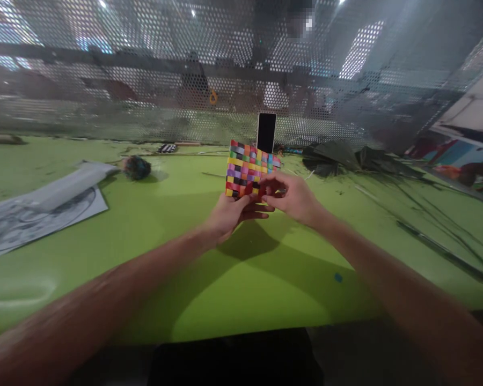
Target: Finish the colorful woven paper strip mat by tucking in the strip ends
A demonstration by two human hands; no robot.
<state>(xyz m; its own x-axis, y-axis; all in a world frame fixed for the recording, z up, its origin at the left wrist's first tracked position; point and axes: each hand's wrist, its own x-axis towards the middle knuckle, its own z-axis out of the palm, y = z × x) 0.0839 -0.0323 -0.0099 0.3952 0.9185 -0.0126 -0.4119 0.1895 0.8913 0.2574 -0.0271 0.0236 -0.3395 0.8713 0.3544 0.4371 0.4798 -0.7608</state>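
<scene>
A small woven piece (243, 167) of many-coloured flat strips, in a checkered pattern, is held up above the green table in the middle of the head view. My left hand (232, 215) grips its lower edge from below, thumb on the near face. At its lower right, my right hand (287, 194) has its fingers bent and pinched against the weave. Whether a strip end lies between those fingertips is too small to tell. The lower right part of the piece is hidden by my right hand.
A phone (266, 132) leans upright behind the piece. On the left are a ball of coloured strands (137, 168), a printed sheet (44, 222) and a rolled plastic bundle (70, 186). Dark dried leaves (332, 157) and long stalks (443, 249) lie right. A perforated metal screen (145, 96) stands behind.
</scene>
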